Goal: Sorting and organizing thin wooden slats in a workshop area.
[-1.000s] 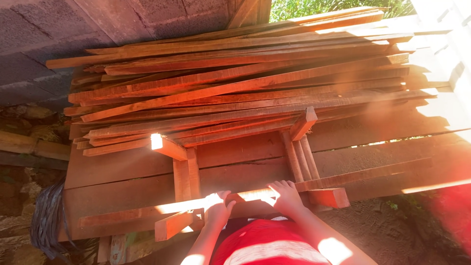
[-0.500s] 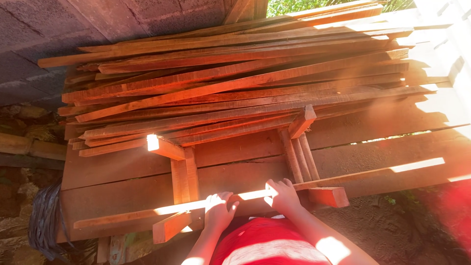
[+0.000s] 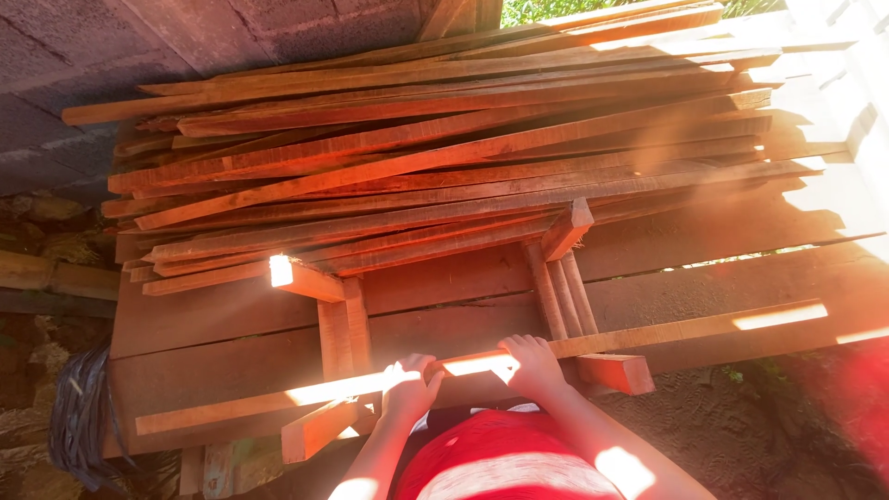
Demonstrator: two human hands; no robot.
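Note:
A long thin wooden slat lies across the near edge of a plank platform, running from lower left to right. My left hand grips it near its middle, and my right hand grips it a little further right. The slat rests on short cross blocks and on a second set of cross blocks. Behind it sits a big heap of similar reddish slats. My red shirt shows at the bottom.
A grey block wall rises at the back left. A short loose block and another short block stick out at the near edge. A dark woven basket stands at lower left. Bare dirt lies at lower right.
Both hands have closed more firmly on the slat and drawn it slightly toward me; its right end has lifted and shifted. The view has drifted a little.

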